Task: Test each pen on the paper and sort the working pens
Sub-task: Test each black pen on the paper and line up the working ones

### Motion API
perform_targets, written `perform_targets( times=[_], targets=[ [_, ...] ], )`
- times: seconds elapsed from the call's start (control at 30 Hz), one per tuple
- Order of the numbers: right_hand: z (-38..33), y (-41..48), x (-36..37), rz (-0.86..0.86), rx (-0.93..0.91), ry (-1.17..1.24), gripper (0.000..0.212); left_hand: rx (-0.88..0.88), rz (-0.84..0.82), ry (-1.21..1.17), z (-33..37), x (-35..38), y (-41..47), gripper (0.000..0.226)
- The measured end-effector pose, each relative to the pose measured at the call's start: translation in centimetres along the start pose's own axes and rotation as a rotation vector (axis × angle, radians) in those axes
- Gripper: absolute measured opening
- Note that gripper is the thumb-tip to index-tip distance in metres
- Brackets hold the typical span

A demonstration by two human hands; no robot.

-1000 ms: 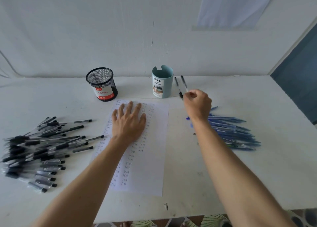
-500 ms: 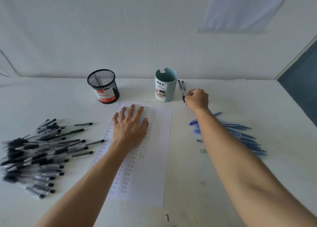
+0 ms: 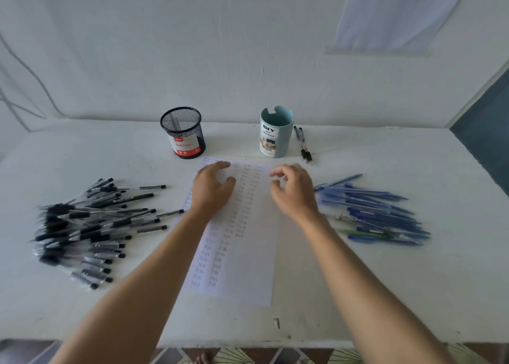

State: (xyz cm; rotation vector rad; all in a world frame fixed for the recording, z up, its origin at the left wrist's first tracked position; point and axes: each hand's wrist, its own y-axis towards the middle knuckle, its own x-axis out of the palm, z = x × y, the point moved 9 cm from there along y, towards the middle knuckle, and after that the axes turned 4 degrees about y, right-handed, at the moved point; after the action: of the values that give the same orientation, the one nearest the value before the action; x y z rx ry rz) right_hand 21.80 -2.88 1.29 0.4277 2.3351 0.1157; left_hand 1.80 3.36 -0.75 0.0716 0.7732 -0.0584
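A white sheet of paper [image 3: 242,253] covered with rows of small test marks lies in the middle of the table. My left hand [image 3: 212,187] is on its upper part, fingers loosely bent, holding nothing. My right hand [image 3: 293,188] hovers over the paper's right edge with relaxed, empty fingers. A big pile of black pens [image 3: 91,226] lies to the left, a pile of blue pens [image 3: 377,212] to the right. Two black pens [image 3: 304,146] lie beside the teal cup [image 3: 275,132]. A black mesh cup [image 3: 183,132] stands left of it.
The white table [image 3: 440,281] meets a white wall at the back. Its front edge runs along the bottom, with patterned floor below. A small dark scrap [image 3: 277,322] lies near the front edge.
My right hand let go of the black pen beside the teal cup and drew back to the paper's right edge. My left hand's fingers went from flat to loosely bent.
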Motion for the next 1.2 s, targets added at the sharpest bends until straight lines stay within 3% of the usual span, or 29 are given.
perform_targets(
  times=[0.1,0.17,0.37,0.5,0.6,0.77,0.83,0.97,1.03,1.13,1.2],
  targets=[
    [-1.6,-3.0,3.1,-0.223,-0.081,-0.104,0.041,-0.051,0.138,-0.282,-1.1,-3.1,-0.8,0.037],
    [-1.5,-4.6,4.7,-0.349,-0.100,-0.238,0.052,-0.035,0.208,-0.290,-1.6,-4.8,-1.4,0.037],
    [-0.9,-5.8,5.7,-0.383,-0.146,-0.371,0.063,0.056,0.067,0.219,-2.6,-6.6,-2.9,0.022],
    [-1.2,-6.0,5.6,-0.362,-0.158,-0.399,0.084,-0.076,-0.047,0.576,-5.0,-7.1,-4.6,0.046],
    [-1.4,-6.0,5.5,-0.337,-0.165,-0.394,0.086,-0.115,-0.069,0.680,-6.2,-7.3,-5.7,0.055],
    [-1.2,-5.8,5.5,-0.340,-0.159,-0.396,0.078,-0.036,0.079,0.523,-6.4,-8.5,-5.8,0.021],
    [-1.1,-5.8,5.5,-0.348,-0.146,-0.391,0.072,0.044,0.131,0.514,-5.8,-8.7,-5.7,0.017],
    [-1.0,-5.9,5.3,-0.351,-0.129,-0.448,0.069,0.316,0.255,0.402,-2.4,-9.0,-5.9,0.020],
    [-0.6,-6.0,5.7,-0.397,-0.114,-0.484,0.064,0.372,0.248,0.253,-0.4,-9.1,-6.1,0.024],
    [-0.4,-6.2,5.9,-0.467,-0.100,-0.466,0.062,0.251,0.212,-0.007,1.4,-9.2,-6.4,0.038],
    [-0.5,-6.2,5.7,-0.477,-0.116,-0.443,0.063,0.161,0.116,-0.189,1.9,-8.5,-6.3,0.059]
  ],
)
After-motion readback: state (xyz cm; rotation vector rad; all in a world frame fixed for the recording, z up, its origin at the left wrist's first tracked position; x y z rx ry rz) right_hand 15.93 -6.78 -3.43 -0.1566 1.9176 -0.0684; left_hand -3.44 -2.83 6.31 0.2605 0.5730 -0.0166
